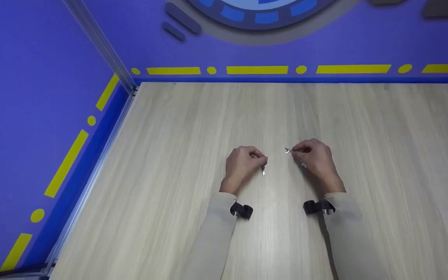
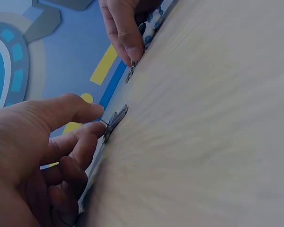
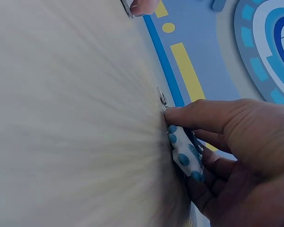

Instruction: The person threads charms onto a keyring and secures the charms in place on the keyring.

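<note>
Left hand (image 1: 243, 163): thumb and finger pinch a thin loop, from which a small key (image 2: 116, 124), or something key-like, projects. Right hand (image 1: 317, 157): thumb and finger grip just behind a small metal clasp (image 3: 162, 98); a white charm (image 3: 183, 151) with blue spots sits below the fingers, on the palm side.

Position: both pieces near mid-table, well inside the far edge of the table (image 1: 169, 194).

Key relation: clasp and key are apart, not touching, with a small gap between the hands. Clasp sticks out past the right fingertips toward the table's left edge, long axis roughly parallel to the far edge. Key extends from the left fingertips toward the near edge, so the two axes lie roughly crosswise. Clasp lies a little closer to the far edge than the key.

Judgement: whatever follows turns on this gap and the crosswise angle. Clasp already faces the left hand; key does not face the clasp. Clasp's exact type: too small to tell.
</note>
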